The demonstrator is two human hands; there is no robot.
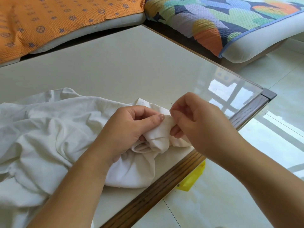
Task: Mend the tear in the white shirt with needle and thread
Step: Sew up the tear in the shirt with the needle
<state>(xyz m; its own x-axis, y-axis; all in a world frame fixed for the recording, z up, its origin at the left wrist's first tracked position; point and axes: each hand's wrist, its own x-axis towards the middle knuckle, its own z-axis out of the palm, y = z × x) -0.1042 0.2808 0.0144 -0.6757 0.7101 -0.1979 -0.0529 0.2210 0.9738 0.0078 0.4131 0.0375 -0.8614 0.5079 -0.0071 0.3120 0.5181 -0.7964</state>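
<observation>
A crumpled white shirt (49,132) lies on the glass-topped table (115,63), spread to the left. My left hand (130,129) grips a bunched fold of the shirt, thumb pressed on top of the cloth. My right hand (197,122) sits just to the right of it, fingers curled, pinching a thin needle (171,106) whose tip pokes up above the fold. The thread is too fine to see, and the tear is hidden in the fold.
The table's wooden edge (164,186) runs diagonally under my right wrist. A yellow object (192,178) lies on the tiled floor below it. An orange cushion (57,22) and a multicoloured cushion (222,22) lie behind the table.
</observation>
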